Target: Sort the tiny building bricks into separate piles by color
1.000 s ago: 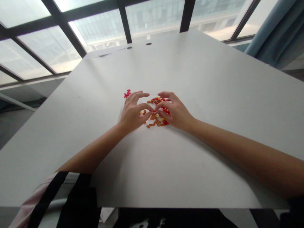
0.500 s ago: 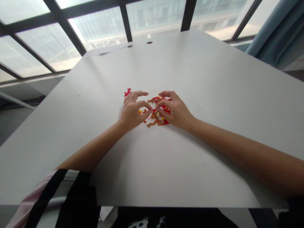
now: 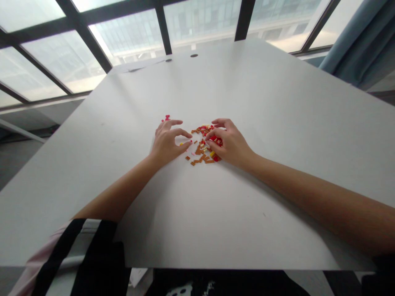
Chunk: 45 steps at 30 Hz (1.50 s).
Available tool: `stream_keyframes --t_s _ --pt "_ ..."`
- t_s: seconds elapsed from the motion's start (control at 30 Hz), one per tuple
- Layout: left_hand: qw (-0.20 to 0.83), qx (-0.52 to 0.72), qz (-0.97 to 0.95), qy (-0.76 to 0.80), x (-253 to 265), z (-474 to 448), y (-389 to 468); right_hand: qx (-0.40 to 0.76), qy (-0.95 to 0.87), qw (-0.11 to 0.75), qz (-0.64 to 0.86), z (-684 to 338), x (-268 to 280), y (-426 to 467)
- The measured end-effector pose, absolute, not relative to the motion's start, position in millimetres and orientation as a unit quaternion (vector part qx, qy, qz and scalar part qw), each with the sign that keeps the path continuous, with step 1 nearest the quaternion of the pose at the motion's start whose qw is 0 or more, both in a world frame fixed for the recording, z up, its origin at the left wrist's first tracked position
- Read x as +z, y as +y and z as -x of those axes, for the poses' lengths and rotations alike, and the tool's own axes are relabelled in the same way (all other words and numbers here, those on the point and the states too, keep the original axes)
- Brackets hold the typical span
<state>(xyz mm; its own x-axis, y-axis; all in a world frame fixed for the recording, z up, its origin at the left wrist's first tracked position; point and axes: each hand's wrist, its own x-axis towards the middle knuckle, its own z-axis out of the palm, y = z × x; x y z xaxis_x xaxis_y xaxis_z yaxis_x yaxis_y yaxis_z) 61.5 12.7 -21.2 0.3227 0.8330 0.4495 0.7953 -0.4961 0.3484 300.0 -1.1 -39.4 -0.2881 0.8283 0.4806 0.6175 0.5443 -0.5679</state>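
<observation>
My left hand [image 3: 166,142] hovers left of a loose pile of small toy building bricks. A tiny red brick [image 3: 191,141] shows at the tips of its thumb and index finger. Over the right side of the pile, my right hand [image 3: 231,143] has thumb and index finger curled close together; whether they hold a piece cannot be made out. Brown bricks [image 3: 202,158] lie in front of and between the hands, and red bricks [image 3: 203,130] mixed with brown sit behind. A yellow brick [image 3: 212,154] rests beside my right thumb. My right hand partly hides the pile.
Behind my left hand sits a small group of pinkish-red bricks [image 3: 167,117], partly covered by the fingers. Everything lies on a large white table [image 3: 197,218]. Windows [image 3: 129,33] border its far side, and a blue curtain [image 3: 358,45] hangs at the right.
My left hand has drawn away to the left with the small red brick at its fingertips. My right hand has shifted slightly right, so the two hands are farther apart.
</observation>
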Motion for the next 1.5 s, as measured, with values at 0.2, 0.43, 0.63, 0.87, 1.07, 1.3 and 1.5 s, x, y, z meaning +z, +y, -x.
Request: stream_keyframes --t_s 0.2,0.43,0.63,0.87,1.07,1.3,1.5 --pt "0.038 0.292 -0.815 0.499 -26.2 -63.4 14.3 0.134 -0.794 0.385 0.451 -300.8 -41.4 0.8" --pt "0.053 0.282 -0.820 0.495 -26.4 -64.9 16.8 0.131 -0.796 0.388 0.446 -302.3 -44.4 2.4" --pt "0.056 0.295 -0.817 0.492 -24.7 -64.1 16.4 0.133 -0.795 0.389 0.446 -302.1 -43.1 1.4" --pt "0.018 0.356 -0.767 0.533 -18.5 -39.8 33.4 0.137 -0.795 0.389 0.445 -302.1 -42.6 -0.6" --pt "-0.010 0.361 -0.697 0.620 -30.2 -8.1 54.2 0.135 -0.798 0.386 0.444 -302.2 -43.1 -1.2" --pt "0.010 0.349 -0.671 0.654 -36.5 3.2 63.4 0.131 -0.799 0.386 0.443 -303.6 -45.4 1.2" --pt "0.014 0.341 -0.619 0.707 -37.4 -1.1 62.8 0.133 -0.798 0.384 0.445 -303.6 -43.7 0.7"
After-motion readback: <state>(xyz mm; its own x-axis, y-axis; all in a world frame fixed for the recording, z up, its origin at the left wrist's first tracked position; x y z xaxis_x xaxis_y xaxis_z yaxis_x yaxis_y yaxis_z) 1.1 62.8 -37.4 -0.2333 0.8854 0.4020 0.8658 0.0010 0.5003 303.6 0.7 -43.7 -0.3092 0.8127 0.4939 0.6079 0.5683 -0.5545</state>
